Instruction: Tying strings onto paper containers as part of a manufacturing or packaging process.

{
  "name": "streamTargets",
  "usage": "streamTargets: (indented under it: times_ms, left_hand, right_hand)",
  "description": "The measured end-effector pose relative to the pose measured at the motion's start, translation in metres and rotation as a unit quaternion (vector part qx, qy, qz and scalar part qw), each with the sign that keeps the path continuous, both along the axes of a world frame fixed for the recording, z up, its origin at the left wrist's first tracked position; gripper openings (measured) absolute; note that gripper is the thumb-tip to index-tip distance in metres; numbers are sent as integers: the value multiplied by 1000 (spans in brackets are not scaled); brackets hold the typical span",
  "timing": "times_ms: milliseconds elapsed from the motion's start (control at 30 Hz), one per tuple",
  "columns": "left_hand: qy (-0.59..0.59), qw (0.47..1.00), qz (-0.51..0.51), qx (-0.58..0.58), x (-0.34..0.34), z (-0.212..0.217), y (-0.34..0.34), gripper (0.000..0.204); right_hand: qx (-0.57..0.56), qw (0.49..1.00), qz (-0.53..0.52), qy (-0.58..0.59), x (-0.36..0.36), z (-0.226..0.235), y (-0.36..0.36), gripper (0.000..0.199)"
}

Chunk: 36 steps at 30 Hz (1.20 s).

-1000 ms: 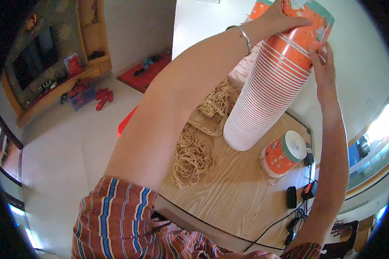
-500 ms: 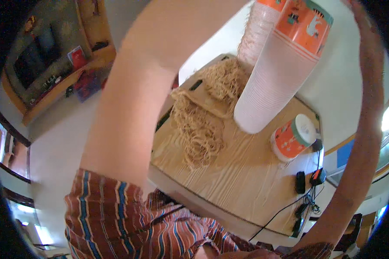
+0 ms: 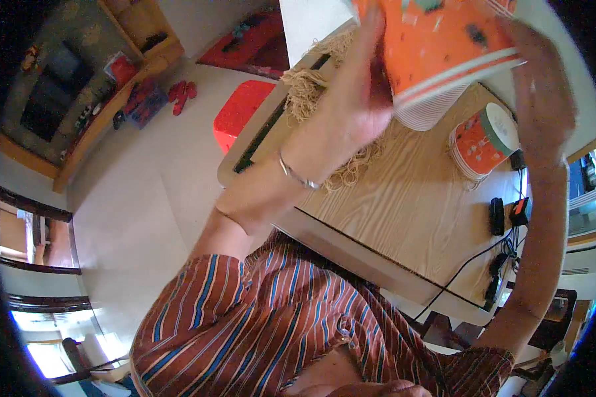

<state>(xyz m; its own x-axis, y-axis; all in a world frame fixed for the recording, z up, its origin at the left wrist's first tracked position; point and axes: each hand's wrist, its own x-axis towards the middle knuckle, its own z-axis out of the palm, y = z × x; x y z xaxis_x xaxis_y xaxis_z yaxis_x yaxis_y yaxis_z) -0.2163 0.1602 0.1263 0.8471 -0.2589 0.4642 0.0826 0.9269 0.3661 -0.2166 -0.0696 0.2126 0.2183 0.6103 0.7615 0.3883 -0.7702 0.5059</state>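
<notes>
Upside down, an orange patterned paper cup (image 3: 444, 49) is raised close in front of me, its white rim downward. My left hand (image 3: 367, 99) is closed around its left side, with the fingertips partly hidden. My right hand (image 3: 542, 83) grips its right side near the rim. Beneath it shows a tall stack of nested white-rimmed cups (image 3: 430, 112); whether the raised cup is apart from this stack I cannot tell. A second orange cup group (image 3: 480, 142) with a green band stands upside down at the table's right. Tangled tan strands (image 3: 304, 92) lie left of the stack.
The wooden-topped table (image 3: 404, 212) has black cables (image 3: 506, 245) and a small black adapter (image 3: 496, 215) near its right edge. A red stool (image 3: 242, 112) stands beyond its left edge. Further left are a low shelf (image 3: 106, 122) and red slippers (image 3: 181, 96) on the floor.
My left arm has come down and nearer, and its hand now shows at the orange cup. The orange cup looks larger and closer. My right hand has come into view at its right side.
</notes>
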Motion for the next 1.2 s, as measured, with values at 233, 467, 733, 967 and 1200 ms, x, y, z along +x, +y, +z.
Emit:
streamTargets:
  times_ms: [233,467,733,967,1200]
  left_hand:
    - [84,990,-62,90,-24,-112,25,78]
    - [167,969,-84,162,-47,-163,56,77]
    - [156,966,-8,204,-97,-186,60,65]
    - [268,930,1,251,-89,-184,92,59]
    - [270,935,9,228,-82,-159,82,67]
  right_hand:
    - [46,970,87,224,-39,-71,28,32]
    - [124,868,162,453,-45,-105,29,38]
    - [36,931,208,299,-61,-139,33,45]
    - [27,933,246,260,-65,-149,30,41]
    - [65,938,257,223,-72,-154,37,39]
